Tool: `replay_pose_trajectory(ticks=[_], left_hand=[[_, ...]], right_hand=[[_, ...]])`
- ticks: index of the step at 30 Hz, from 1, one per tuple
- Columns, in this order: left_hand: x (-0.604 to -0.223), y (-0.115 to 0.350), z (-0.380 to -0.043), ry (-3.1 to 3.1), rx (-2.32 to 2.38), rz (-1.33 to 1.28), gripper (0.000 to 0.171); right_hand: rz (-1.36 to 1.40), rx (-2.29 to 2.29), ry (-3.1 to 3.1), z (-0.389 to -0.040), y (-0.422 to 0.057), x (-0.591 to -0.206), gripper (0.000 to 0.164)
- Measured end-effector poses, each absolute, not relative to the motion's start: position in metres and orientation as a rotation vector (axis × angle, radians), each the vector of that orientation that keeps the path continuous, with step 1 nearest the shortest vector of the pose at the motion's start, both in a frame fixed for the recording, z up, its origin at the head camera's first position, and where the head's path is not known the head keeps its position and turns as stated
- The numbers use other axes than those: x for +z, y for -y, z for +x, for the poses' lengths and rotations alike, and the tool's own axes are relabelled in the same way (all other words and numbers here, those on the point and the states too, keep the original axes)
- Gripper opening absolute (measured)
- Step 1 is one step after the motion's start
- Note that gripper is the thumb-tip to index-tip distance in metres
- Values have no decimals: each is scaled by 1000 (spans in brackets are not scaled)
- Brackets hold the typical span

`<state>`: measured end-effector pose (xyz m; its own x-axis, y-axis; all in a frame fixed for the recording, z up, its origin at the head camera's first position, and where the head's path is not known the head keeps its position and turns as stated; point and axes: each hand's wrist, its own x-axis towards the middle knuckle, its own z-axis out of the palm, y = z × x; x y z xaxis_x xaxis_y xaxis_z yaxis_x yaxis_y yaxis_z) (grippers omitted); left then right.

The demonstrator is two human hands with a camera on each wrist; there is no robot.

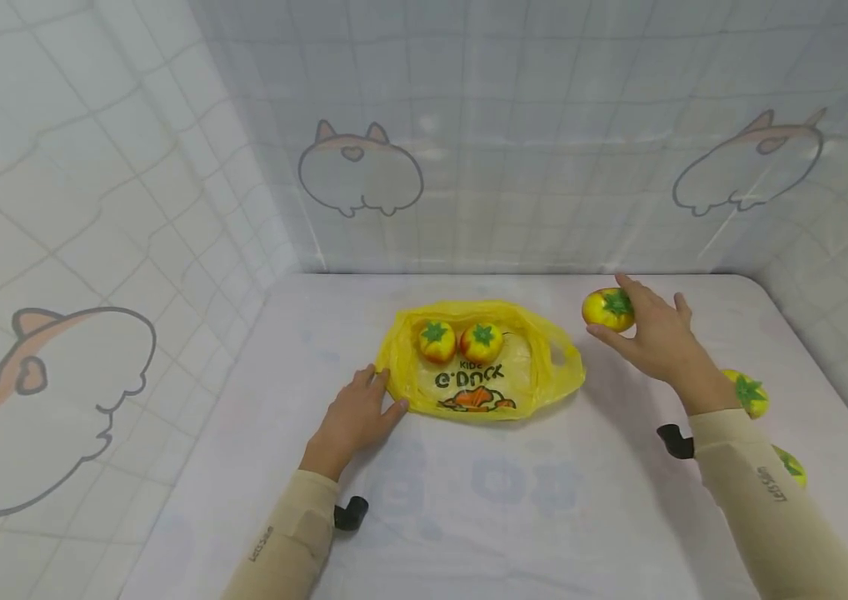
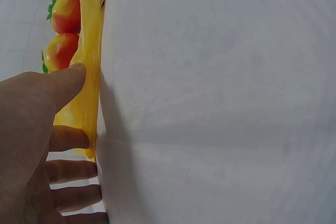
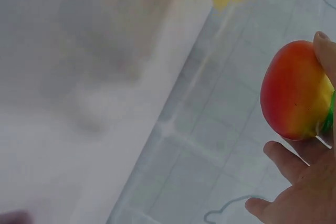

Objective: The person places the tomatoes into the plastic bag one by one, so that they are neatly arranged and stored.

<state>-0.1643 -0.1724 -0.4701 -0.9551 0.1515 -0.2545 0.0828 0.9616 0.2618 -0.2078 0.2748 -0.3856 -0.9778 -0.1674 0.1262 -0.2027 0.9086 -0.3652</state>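
A yellow plastic bag [image 1: 521, 398] with a printed duck lies spread on the table, its mouth wide. Inside sit two yellow-red toy fruits with green leafy tops, a left one [image 1: 436, 342] and a right one [image 1: 481, 342]. My left hand [image 1: 355, 414] touches the bag's left edge with fairly straight fingers; the left wrist view shows the thumb against the yellow plastic [image 2: 92, 77]. To the right of the bag, my right hand [image 1: 656, 333] holds another such toy fruit [image 1: 604, 309] between thumb and fingers. Its red-orange underside [image 3: 291, 93] shows in the right wrist view.
Two more toy fruits, one [image 1: 752, 393] beside my right wrist and one [image 1: 791, 465] partly hidden by the sleeve, lie at the right. White gridded sheets [image 1: 529, 183] with animal drawings hang behind and at both sides of the white table [image 1: 514, 533].
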Motion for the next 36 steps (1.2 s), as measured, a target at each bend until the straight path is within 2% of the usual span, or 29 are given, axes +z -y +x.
replay_pose_trajectory(ticks=[15,36], left_hand=[[-468,174,-163,-2862,362,201,81],[-469,173,-160,-2865,392,194,81]], right_hand=[[478,567,2943,-211,-242,-388,89],[650,549,2947,-220,-210,-402,87]])
